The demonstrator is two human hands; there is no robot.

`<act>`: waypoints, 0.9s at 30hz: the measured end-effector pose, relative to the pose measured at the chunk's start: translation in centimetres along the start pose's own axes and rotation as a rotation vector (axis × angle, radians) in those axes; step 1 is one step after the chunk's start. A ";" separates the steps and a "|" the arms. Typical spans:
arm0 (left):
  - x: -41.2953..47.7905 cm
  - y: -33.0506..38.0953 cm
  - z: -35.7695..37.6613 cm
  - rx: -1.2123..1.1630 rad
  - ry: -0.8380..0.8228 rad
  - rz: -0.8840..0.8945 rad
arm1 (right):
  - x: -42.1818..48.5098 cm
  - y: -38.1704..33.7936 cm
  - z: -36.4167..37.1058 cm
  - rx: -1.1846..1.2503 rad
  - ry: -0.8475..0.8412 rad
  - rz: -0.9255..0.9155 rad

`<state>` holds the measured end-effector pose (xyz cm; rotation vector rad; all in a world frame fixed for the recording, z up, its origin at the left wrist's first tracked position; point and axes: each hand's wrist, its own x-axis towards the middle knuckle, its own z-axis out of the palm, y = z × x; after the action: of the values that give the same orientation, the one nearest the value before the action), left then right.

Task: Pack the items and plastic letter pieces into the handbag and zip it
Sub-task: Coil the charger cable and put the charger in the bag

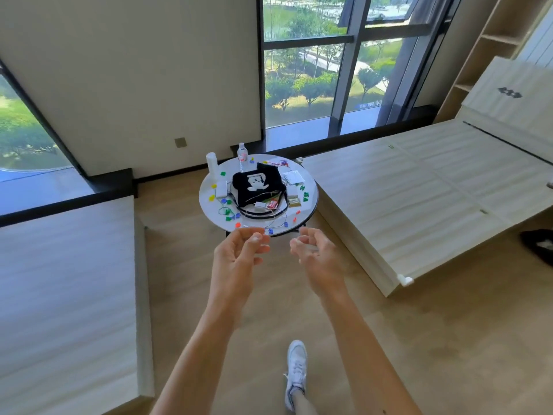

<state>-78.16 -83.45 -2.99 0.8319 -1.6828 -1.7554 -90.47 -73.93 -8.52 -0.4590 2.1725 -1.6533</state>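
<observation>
The round tabletop (pixel 311 191) is standing straight ahead of the person, and the black handbag (pixel 257 185) is lying flat in its middle, with the white print facing up. The bag is looking almost square and a little turned, with one corner pointing away from the person. Its strap (pixel 263 216) is curling on the side nearer to the hands. I cannot tell where the zip is or whether it is open.

Both hands are hovering in the air on the near side of the handbag, just before the rim, and are touching nothing. The left hand (pixel 236 259) and the right hand (pixel 317 256) are facing each other with loosely curled fingers, and both are holding nothing. The handbag is lying forward of them, more in line with the left hand, so I am judging that hand a little nearer to it.

A white roll (pixel 212 166) is standing beyond the handbag to the left, and a bottle (pixel 242 152) is standing behind it. A white box (pixel 221 188) is lying just left of the handbag, and a red packet (pixel 273 204) is touching its near edge. Small letters are lying scattered around the handbag, such as the green ones (pixel 305 196) to its right and a blue one (pixel 270 231) nearest to the hands. Nothing seems to be packed yet.
</observation>
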 end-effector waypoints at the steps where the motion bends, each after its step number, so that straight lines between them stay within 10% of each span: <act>1: 1.7 -0.1 0.3 0.008 0.007 -0.009 | 2.0 0.2 0.5 -0.001 -0.012 0.006; 27: 45.2 -5.0 3.7 0.054 0.055 -0.224 | 43.0 0.9 12.2 -0.121 -0.206 0.214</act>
<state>-110.16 -115.17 -10.35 1.1200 -1.6614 -1.8207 -122.43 -104.16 -16.38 -0.3954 2.0944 -1.3071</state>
